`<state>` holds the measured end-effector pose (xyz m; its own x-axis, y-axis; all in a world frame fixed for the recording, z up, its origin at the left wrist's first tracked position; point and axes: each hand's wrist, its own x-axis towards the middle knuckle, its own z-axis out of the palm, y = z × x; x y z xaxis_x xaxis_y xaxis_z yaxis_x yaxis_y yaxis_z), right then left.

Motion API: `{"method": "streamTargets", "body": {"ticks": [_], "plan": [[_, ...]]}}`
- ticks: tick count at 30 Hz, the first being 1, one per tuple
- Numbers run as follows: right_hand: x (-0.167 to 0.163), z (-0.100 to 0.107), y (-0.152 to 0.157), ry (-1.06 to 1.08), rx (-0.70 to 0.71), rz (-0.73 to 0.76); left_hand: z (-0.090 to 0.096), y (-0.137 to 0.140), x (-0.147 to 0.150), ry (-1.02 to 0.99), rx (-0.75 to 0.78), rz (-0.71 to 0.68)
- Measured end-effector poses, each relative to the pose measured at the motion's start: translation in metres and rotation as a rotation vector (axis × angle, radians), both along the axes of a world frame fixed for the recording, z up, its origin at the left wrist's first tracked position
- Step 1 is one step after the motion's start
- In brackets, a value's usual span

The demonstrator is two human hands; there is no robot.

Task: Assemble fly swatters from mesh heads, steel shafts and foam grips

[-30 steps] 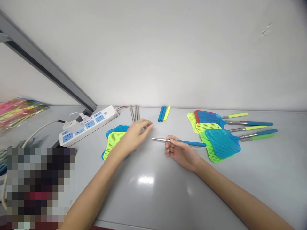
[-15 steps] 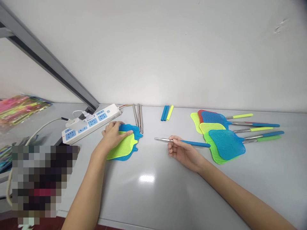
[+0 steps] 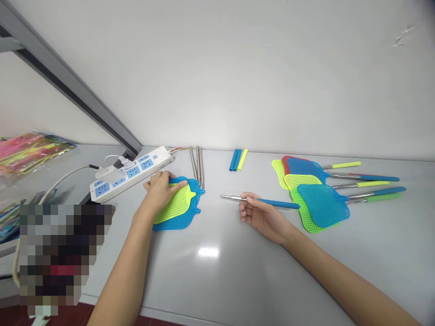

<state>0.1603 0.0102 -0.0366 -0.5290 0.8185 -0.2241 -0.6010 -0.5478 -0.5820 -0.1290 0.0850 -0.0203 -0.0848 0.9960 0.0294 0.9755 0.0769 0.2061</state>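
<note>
My left hand [image 3: 162,187] lies at the far left corner of a small pile of fly swatter heads. Its thumb rests on a yellow mesh head [image 3: 175,204] and its curled fingers grip the edge. Under that, blue heads [image 3: 183,221] stick out, their short sockets pointing right. My right hand [image 3: 258,216] is closed around a metal telescopic rod with a blue grip [image 3: 278,203]. The rod's bare silver tip points left toward the sockets, apart from them. Behind the pile lie several bare metal rods [image 3: 200,167].
Fly swatters with handles [image 3: 322,206] lie stacked on the right. Two blue grip sleeves [image 3: 234,160] and a yellow sleeve [image 3: 242,160] lie near the wall. A power strip [image 3: 132,174] with plugs and a cable is at left, beside plastic-bagged items [image 3: 30,151] and a grey frame post [image 3: 78,86].
The yellow head has shifted on the pile, showing more of the blue head below it. My right hand holds the rod in nearly the same place. The view has moved slightly.
</note>
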Motion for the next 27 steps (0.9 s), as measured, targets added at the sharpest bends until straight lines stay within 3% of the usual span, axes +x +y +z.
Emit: {"method": "streamTargets", "body": {"ticks": [16, 27], "plan": [[0.0, 0.001, 0.001, -0.011, -0.006, -0.002, 0.01, -0.001, 0.007, -0.041, -0.023, 0.022], [-0.001, 0.003, 0.0, -0.028, -0.018, -0.016, 0.025, -0.022, 0.022, -0.018, -0.245, -0.161]]}}
